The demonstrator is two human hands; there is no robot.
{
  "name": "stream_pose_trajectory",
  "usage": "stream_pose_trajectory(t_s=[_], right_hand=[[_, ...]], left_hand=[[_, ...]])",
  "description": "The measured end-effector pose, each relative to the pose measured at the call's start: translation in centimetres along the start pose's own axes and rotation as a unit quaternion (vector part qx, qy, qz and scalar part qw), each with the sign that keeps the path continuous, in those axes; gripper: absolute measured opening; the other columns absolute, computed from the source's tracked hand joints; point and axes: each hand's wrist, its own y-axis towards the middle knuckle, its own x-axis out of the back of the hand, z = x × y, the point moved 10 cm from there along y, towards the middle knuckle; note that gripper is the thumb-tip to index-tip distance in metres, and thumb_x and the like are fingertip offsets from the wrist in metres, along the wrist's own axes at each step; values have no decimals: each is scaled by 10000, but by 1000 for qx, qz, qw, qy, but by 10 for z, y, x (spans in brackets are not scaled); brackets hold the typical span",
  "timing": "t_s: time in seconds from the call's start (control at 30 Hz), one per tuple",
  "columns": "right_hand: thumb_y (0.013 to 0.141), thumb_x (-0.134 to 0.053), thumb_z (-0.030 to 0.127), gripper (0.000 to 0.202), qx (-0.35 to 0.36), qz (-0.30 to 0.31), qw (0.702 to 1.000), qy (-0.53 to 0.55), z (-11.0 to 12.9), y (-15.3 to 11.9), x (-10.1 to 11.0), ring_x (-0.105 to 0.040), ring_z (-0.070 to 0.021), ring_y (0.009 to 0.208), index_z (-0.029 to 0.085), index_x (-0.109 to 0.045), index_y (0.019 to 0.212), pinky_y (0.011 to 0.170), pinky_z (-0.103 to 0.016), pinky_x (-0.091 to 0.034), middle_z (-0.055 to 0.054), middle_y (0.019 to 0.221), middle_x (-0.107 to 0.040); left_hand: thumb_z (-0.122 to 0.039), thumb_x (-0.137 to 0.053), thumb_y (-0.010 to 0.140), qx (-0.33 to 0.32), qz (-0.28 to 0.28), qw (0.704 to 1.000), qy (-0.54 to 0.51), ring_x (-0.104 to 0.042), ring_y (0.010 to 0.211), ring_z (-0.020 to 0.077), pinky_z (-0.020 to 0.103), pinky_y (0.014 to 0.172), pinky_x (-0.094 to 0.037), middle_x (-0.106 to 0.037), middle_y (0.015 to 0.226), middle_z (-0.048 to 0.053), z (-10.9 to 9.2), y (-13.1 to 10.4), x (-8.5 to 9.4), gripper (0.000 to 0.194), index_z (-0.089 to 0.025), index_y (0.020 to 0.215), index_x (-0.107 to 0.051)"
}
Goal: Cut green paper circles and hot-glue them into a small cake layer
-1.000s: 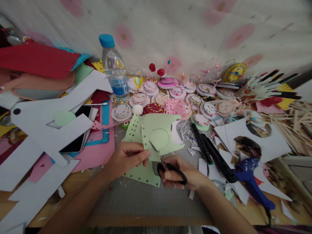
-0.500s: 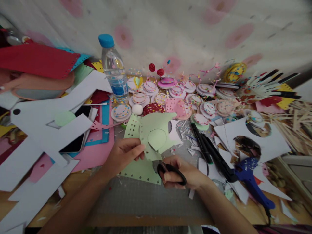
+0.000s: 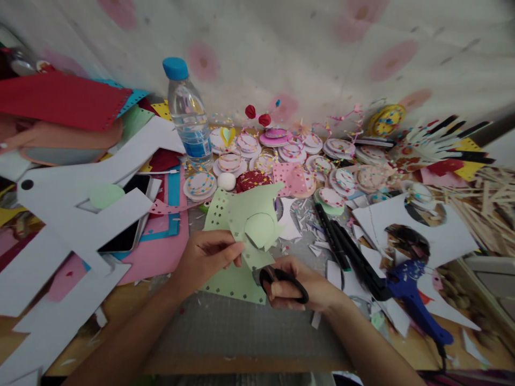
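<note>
My left hand (image 3: 215, 254) pinches the lower left edge of a light green sheet of paper (image 3: 257, 203) between thumb and fingers. A circle outline is drawn on the sheet, and part of its rim is cut, so a round flap (image 3: 260, 229) shows. In my right hand (image 3: 298, 281) is a pair of black-handled scissors (image 3: 287, 281), fingers through the loops. Its blades are largely hidden by the sheet's lower edge. Beneath lies another green sheet with punched edges (image 3: 233, 284) on the grey cutting mat (image 3: 241, 332).
A water bottle (image 3: 191, 118) stands behind, left of several small decorated paper discs (image 3: 292, 150). White paper cutouts (image 3: 72, 198) cover a phone (image 3: 124, 236) at left. A blue glue gun (image 3: 418, 300), black pens (image 3: 332, 236) and wooden sticks (image 3: 486, 209) lie at right.
The circle's cut has opened further along its rim, and the flap stands out more. The held green sheet has turned and shifted slightly. Both hands stay nearly in place.
</note>
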Motion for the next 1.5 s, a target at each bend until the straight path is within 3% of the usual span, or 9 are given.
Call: stream_pose_trajectory(t_s=[0.23,0.57,0.73,0.97,1.5], right_hand=[[705,-782,483,434,-4,-2,1000,-7,-2,-2,3,-303,-11,337,140,-523,644,324,-164,-145,82,456,-466],[673,-785,540,493,3,-8,1000,10,2,0,-1,-298,3,348,138,-504,629,371,-182,-175,94,481,-432],[660,-799,520,481,-3,-10,1000,6,2,0,0,-301,1,337,137,-513,613,350,-172,-173,99,450,-424],[642,-809,519,477,-10,-22,1000,-4,-1,0,3,-312,1,321,122,-546,620,308,-158,-180,71,452,-494],[640,-775,602,533,-16,-8,1000,23,4,-4,-16,-336,-15,366,115,-570,708,315,-166,-168,62,502,-494]], left_hand=[[-329,-636,833,13,-8,1000,-9,-458,468,69,167,456,-367,-606,534,-20,5,1,2,300,-166,581,-642],[-310,-644,792,39,15,999,1,-475,452,78,176,437,-387,-601,514,-11,4,0,-5,281,-160,554,-629],[-330,-597,855,-4,8,999,-49,-493,488,80,184,484,-412,-595,540,-10,3,3,-1,319,-157,589,-621],[-321,-641,835,3,-8,998,-68,-483,487,75,180,479,-406,-578,542,-21,9,3,2,282,-160,604,-621],[-341,-614,855,-38,-56,998,0,-466,523,94,205,508,-389,-548,557,-20,0,-2,7,319,-171,586,-594]])
